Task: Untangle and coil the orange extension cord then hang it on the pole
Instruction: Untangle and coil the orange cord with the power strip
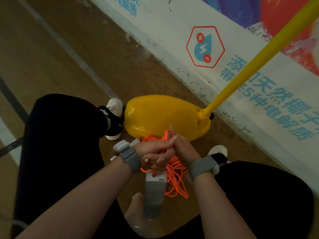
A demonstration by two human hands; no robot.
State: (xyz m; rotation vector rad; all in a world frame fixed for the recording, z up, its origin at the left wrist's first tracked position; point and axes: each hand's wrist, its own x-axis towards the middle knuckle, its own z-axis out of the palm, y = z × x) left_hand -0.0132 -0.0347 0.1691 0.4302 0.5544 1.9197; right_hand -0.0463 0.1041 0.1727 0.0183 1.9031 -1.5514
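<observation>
Ok, I'm watching via the head cam: both hands meet low at ctr frame, btw the person's black-clad knees, and they touch each other. The left hand (155, 155) has its fingers curled tight round the orange extension cord (176, 180), a ring showing on one finger. The right hand (180, 144) sits just behind it w/ fingers pointing up and away. A strand of cord runs up along them, but I can't tell if it pinches that strand or only rests against it. Most of the cord is a loose tangle under and to the right of the hands, hanging toward the floor (69, 54), w/ more loops lying by the yellow base (165, 118). The grey socket block (155, 192) dangles straight below the left hand, cord entering its top end. The pole (259, 61), also yellow, rises from the base's far right end and slants to the top-right corner, well apart from the hands. Behind it runs a white banner (215, 80) w/ blue characters and a hexagon logo. Grey wristbands (130, 158) wrap both wrists, and white-and-black shoes (114, 118) stand beside the base.
</observation>
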